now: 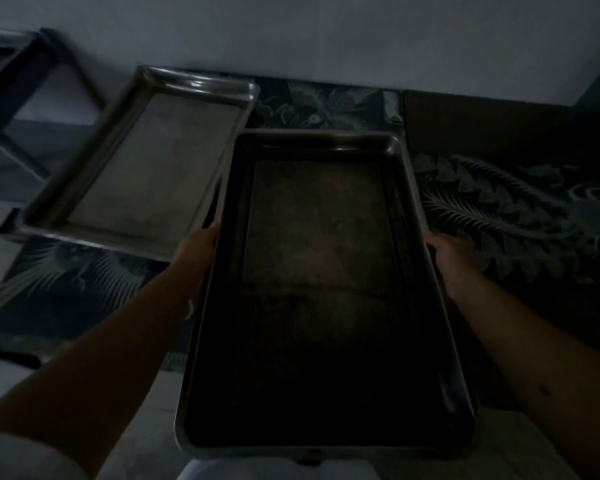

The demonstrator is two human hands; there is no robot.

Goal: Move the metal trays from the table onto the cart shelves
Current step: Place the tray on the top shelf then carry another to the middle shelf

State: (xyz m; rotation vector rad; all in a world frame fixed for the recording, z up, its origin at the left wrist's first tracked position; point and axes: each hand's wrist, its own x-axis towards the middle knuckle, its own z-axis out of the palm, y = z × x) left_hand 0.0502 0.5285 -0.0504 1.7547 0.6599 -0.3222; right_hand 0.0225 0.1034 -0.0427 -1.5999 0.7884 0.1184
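The scene is very dim. I hold a large dark metal tray (321,271) lengthwise in front of me, raised above the table. My left hand (198,252) grips its left long edge and my right hand (445,258) grips its right long edge, both about halfway along. A second, paler metal tray (146,161) lies at an angle on the table to the left, its near left corner over the table's edge. A dark metal frame, possibly the cart (21,91), stands at the far left.
The table wears a dark cloth with a feather and leaf pattern (506,216). A flat dark board (482,123) lies at the back right. A pale wall (326,32) runs behind the table. Light floor shows at the lower left.
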